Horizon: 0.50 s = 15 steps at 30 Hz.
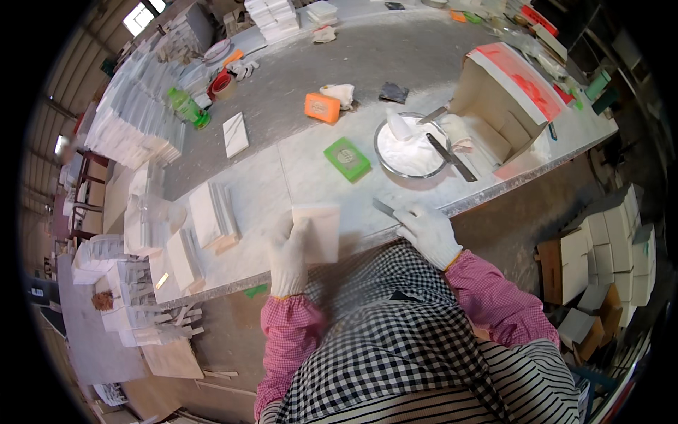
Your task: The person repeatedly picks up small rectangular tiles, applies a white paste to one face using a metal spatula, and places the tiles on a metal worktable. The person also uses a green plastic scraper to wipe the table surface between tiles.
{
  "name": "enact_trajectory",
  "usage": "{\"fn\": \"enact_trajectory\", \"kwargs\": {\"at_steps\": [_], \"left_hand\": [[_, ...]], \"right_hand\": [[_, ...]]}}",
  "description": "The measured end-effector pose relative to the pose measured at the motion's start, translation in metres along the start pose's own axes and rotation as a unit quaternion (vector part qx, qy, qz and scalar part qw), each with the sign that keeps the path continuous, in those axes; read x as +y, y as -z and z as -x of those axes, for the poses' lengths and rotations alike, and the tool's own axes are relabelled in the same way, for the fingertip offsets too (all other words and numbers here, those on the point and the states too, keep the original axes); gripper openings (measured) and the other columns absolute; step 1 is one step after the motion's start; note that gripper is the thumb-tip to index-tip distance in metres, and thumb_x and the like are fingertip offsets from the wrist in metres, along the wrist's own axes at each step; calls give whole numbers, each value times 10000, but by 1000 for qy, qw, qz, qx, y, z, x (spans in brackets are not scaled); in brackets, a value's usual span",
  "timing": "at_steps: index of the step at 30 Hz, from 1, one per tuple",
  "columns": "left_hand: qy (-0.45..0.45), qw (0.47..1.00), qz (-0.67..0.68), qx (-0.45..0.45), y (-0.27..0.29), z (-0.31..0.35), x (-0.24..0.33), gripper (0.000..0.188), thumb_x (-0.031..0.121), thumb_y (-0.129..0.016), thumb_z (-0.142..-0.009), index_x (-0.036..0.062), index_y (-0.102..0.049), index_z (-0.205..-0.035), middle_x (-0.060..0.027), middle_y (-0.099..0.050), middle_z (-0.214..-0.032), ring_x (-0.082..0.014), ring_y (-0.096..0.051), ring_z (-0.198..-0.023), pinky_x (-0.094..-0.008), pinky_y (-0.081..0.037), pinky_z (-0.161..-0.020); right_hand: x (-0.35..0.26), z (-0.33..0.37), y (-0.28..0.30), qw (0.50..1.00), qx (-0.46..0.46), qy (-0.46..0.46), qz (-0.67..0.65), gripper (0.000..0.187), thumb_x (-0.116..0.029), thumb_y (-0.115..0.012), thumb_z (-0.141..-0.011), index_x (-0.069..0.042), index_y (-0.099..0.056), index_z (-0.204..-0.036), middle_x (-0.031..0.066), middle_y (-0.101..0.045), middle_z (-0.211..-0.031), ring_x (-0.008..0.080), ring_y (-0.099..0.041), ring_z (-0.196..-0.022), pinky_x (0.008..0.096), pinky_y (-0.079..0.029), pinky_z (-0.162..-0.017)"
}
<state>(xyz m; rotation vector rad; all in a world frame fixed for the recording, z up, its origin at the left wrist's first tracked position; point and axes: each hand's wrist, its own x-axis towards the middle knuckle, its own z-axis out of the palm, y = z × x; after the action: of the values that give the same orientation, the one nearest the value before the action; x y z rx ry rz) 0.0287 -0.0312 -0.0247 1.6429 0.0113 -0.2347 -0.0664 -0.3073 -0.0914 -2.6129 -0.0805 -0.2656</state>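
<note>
My left hand (288, 244), in a white knit glove, grips a white rectangular tile (321, 230) by its left side near the table's front edge; the glove is a little blurred. In my gloved right hand (427, 230) is a putty knife (385, 208), its metal blade pointing left toward the tile. The handle is mostly hidden in my fingers. Beyond my right hand stands a metal bowl (382, 157) of white paste (409, 152), with a white scoop-like piece (398, 124) and a dark-handled knife (452, 158) in it. A green sanding block (347, 160) lies left of the bowl.
Several white tiles (210, 215) stand stacked at the left of the table (268, 169). An open cardboard box (494, 113) sits right of the bowl. Farther back are an orange block (322, 107), a single tile (236, 135), a green bottle (188, 108) and tall tile stacks (134, 113).
</note>
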Motion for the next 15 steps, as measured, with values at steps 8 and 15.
{"fn": "enact_trajectory", "kwargs": {"at_steps": [8,15], "left_hand": [[-7,998,-13,-57,-27,-8,19,300,205,-572,-1022,-27,-689,-1172,-50,-705,-1030,-114,-607,-901,-279,-481,-800],[-11,997,-20,-71,-62,-23,26,295,219,-592,-992,-19,-690,-1136,-32,-689,-1012,-111,-597,-905,-278,-478,-808]], "right_hand": [[2,-2,1,998,25,-58,9,177,-194,-645,-931,-111,-701,-1077,134,-687,-1006,365,-680,-889,461,-550,-760],[18,-20,47,957,100,-163,-220,225,-244,-662,-941,-60,-758,-1027,161,-733,-958,340,-701,-874,409,-534,-778]]}}
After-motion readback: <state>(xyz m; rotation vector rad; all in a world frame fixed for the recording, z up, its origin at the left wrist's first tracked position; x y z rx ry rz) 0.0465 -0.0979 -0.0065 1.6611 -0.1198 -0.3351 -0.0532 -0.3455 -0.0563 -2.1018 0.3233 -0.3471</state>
